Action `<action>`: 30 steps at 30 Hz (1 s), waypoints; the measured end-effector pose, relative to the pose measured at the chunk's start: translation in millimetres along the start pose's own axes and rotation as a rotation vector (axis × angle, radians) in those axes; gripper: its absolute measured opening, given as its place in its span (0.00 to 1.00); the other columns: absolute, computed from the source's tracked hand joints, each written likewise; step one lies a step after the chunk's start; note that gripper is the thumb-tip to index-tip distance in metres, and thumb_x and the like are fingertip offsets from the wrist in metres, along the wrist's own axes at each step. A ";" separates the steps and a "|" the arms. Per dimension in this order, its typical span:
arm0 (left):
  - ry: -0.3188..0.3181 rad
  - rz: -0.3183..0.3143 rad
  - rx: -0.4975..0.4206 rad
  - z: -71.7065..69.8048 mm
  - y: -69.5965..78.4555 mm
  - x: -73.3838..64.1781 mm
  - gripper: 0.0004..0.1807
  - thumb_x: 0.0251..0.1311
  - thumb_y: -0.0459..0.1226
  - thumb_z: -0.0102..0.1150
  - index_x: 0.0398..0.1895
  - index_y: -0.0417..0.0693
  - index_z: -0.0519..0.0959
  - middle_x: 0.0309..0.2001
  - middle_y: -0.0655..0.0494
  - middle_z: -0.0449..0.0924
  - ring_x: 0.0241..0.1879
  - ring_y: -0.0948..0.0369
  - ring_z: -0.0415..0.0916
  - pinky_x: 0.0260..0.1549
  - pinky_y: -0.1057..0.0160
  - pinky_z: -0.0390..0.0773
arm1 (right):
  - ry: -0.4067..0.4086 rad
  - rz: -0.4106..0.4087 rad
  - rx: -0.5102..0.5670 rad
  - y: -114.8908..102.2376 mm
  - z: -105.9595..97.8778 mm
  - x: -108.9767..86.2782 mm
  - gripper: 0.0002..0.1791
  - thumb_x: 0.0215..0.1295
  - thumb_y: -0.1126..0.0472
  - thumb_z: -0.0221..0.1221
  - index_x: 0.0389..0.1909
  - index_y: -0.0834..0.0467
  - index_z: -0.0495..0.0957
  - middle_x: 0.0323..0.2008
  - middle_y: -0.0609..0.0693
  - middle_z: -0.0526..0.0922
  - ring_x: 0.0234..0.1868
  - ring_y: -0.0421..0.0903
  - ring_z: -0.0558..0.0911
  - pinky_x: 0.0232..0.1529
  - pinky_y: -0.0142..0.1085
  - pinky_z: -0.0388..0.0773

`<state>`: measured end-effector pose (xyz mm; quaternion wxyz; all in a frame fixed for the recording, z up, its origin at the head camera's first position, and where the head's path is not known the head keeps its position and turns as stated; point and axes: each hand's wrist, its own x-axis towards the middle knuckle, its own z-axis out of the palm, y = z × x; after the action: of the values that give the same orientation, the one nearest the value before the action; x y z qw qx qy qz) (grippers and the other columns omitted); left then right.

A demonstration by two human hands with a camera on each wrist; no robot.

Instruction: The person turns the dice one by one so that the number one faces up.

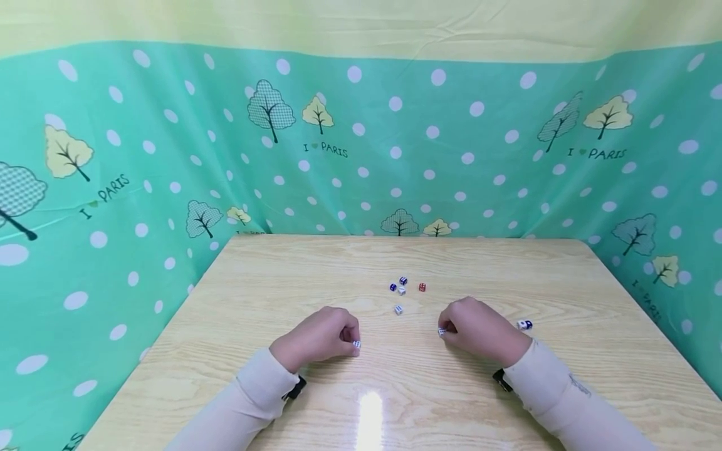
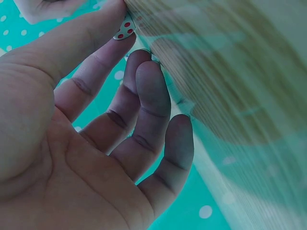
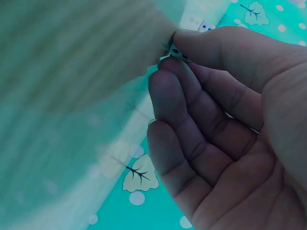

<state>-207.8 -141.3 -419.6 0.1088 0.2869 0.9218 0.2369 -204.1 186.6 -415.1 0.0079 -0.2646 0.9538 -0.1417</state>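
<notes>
My left hand (image 1: 318,335) pinches a white die (image 1: 356,344) between thumb and index finger, low over the wooden table (image 1: 271,269). Red pips show on this die (image 2: 125,28) in the left wrist view, while the other fingers curve loosely below it. On the other side, my right hand (image 1: 479,332) pinches another white die (image 1: 442,332) at the tabletop. Dark pips mark that die (image 3: 177,51) in the right wrist view, where thumb and fingertips partly hide it. Between the hands and slightly farther off lies a white die (image 1: 398,310).
Behind it sit a second white die (image 1: 402,290), two blue dice (image 1: 403,280) and a red die (image 1: 422,287). To the right of my right hand, a white die (image 1: 521,325) and a blue die (image 1: 528,324) lie together. A green dotted curtain (image 1: 338,207) surrounds the table.
</notes>
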 end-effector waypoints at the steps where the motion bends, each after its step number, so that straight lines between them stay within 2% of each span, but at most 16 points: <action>1: 0.000 0.001 0.002 -0.1 0.5 -0.3 0.11 0.58 0.38 0.76 0.24 0.59 0.82 0.26 0.69 0.78 0.28 0.69 0.71 0.31 0.67 0.74 | -0.002 -0.002 0.005 -0.4 0.3 -2.1 0.10 0.63 0.64 0.69 0.24 0.48 0.85 0.20 0.35 0.76 0.22 0.34 0.69 0.28 0.29 0.70; 8: 0.002 0.005 0.016 -0.8 2.7 -0.8 0.11 0.58 0.39 0.77 0.24 0.59 0.82 0.25 0.69 0.77 0.28 0.69 0.72 0.30 0.68 0.74 | 0.012 0.000 0.012 -1.1 1.5 -11.5 0.08 0.63 0.64 0.70 0.26 0.49 0.86 0.22 0.34 0.77 0.23 0.32 0.70 0.27 0.28 0.71; 16: 0.007 0.002 0.024 -2.4 0.7 0.5 0.11 0.58 0.39 0.77 0.24 0.60 0.82 0.26 0.69 0.78 0.28 0.68 0.72 0.31 0.67 0.75 | 0.019 0.021 0.021 -1.3 2.4 -10.4 0.05 0.61 0.63 0.71 0.29 0.50 0.87 0.25 0.35 0.81 0.25 0.32 0.73 0.29 0.28 0.74; 21: 0.008 0.000 0.030 -3.0 0.5 1.0 0.11 0.58 0.40 0.76 0.24 0.60 0.82 0.26 0.69 0.78 0.28 0.68 0.72 0.31 0.67 0.75 | 0.021 0.001 0.012 1.2 -0.3 -10.1 0.04 0.59 0.63 0.72 0.32 0.51 0.87 0.27 0.36 0.80 0.27 0.34 0.73 0.31 0.29 0.74; 26: 0.011 -0.005 0.024 -1.6 -0.3 -0.1 0.12 0.58 0.40 0.77 0.24 0.62 0.81 0.26 0.69 0.78 0.28 0.69 0.72 0.31 0.67 0.74 | 0.048 -0.036 -0.022 2.2 0.9 -11.5 0.11 0.55 0.59 0.76 0.38 0.51 0.87 0.31 0.37 0.79 0.30 0.35 0.73 0.34 0.31 0.76; 30: 0.001 -0.004 0.008 1.4 -0.4 -1.2 0.11 0.58 0.40 0.76 0.24 0.61 0.81 0.26 0.69 0.78 0.28 0.69 0.72 0.31 0.67 0.75 | 0.046 -0.068 -0.015 0.3 5.0 -12.8 0.09 0.56 0.61 0.74 0.37 0.49 0.88 0.31 0.37 0.78 0.30 0.34 0.72 0.34 0.30 0.76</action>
<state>-206.6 -141.7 -420.9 0.1079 0.2856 0.9232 0.2333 -192.8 191.9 -420.7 -0.0210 -0.2937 0.9452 -0.1410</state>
